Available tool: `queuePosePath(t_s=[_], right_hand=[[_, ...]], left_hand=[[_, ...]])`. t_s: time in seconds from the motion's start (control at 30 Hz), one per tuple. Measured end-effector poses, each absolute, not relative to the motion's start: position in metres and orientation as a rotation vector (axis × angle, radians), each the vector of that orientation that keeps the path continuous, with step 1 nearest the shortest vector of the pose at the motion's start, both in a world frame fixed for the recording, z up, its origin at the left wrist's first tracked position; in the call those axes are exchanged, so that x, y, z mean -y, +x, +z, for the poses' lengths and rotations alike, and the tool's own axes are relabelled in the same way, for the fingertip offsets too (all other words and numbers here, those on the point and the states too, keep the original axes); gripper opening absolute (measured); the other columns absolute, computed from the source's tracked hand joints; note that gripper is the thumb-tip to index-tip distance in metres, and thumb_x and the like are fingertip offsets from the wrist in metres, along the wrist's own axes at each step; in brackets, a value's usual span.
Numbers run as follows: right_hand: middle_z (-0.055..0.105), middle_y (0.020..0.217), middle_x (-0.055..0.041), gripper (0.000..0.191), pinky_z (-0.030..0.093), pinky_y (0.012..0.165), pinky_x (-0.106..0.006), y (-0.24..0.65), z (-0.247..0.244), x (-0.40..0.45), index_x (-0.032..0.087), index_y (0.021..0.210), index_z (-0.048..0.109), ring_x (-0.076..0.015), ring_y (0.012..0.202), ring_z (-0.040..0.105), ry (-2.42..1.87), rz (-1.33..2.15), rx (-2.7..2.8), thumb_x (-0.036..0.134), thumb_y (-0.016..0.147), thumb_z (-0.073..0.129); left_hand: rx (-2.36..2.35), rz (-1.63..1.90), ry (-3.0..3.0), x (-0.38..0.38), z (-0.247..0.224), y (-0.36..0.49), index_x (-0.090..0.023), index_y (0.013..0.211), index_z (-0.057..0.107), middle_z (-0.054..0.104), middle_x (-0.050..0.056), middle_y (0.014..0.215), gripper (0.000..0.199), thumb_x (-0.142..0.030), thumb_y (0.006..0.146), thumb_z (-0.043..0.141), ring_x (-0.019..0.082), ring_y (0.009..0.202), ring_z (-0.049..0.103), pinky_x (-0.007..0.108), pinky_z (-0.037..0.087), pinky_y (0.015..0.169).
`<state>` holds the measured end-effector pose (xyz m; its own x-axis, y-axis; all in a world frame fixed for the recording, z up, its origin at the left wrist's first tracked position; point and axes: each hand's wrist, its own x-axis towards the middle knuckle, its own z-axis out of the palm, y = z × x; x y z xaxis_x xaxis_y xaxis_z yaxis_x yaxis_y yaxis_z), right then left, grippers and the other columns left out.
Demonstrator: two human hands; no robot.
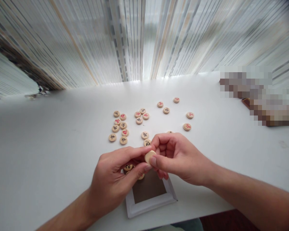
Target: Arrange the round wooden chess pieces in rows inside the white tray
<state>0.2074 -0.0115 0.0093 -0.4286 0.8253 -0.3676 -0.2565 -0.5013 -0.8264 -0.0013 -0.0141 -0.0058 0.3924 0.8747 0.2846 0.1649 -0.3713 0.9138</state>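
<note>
Pinching a pale wooden disc [148, 156] between them, the two hands meet above the near part of the white table [62, 144], and the face I can see is plain. The left hand [114, 175] has it by the edge, forefinger over the far side and thumb under the near one; the right hand [179, 157] presses its thumb on the face, the fingers curled behind, so both grips are narrow, closed on that one disc. Beneath them sits an open tray [151, 206], white-rimmed and brown inside, near the table's front edge, with a couple of discs [128, 167] showing at its far left, partly covered by the left hand. Farther off, more round pieces [123, 140] lie face up, marked with red or black characters: a cluster on the left, a tight four [139, 120] in the middle, and others scattered to the right [187, 126]. One black-marked piece [146, 142] lies just beyond the fingertips. At the far side hangs a striped curtain [132, 38]; to the far right, some objects [269, 109] are too blurred to make out.
</note>
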Motion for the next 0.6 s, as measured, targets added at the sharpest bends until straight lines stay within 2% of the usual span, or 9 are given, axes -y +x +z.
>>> queuePosePath(t_s=[0.27,0.43,0.6], right_hand=[[0.074,0.062,0.0003,0.042,0.057,0.054,-0.019,0.2042,0.0057,0.0132,0.017,0.081,0.067,-0.0112,0.056,0.068,-1.011,1.957,0.925,0.024,0.065,0.105],[0.077,0.068,-0.0020,0.038,0.059,0.058,-0.019,0.2046,0.0032,0.0158,0.015,0.083,0.069,-0.0112,0.060,0.069,-0.964,1.934,0.971,0.027,0.071,0.104],[0.076,0.068,-0.0017,0.040,0.057,0.054,-0.020,0.2069,0.0016,0.0148,0.015,0.083,0.070,-0.0111,0.056,0.068,-0.986,1.918,0.996,0.038,0.075,0.103]], left_hand=[[-0.906,0.981,1.456,0.0165,0.0003,0.0031,-0.022,0.115,0.086,0.085,0.002,0.090,0.023,-0.011,0.095,0.079,0.015,0.072,0.082,0.020,0.068,0.068],[-0.953,1.026,1.509,0.0123,0.0044,0.0030,-0.025,0.107,0.090,0.085,0.000,0.087,0.024,-0.008,0.095,0.076,0.012,0.071,0.080,0.015,0.064,0.065],[-0.938,1.020,1.691,0.0134,0.0021,-0.0003,-0.028,0.114,0.089,0.084,0.000,0.085,0.029,-0.010,0.098,0.074,0.009,0.073,0.077,0.013,0.061,0.069]])
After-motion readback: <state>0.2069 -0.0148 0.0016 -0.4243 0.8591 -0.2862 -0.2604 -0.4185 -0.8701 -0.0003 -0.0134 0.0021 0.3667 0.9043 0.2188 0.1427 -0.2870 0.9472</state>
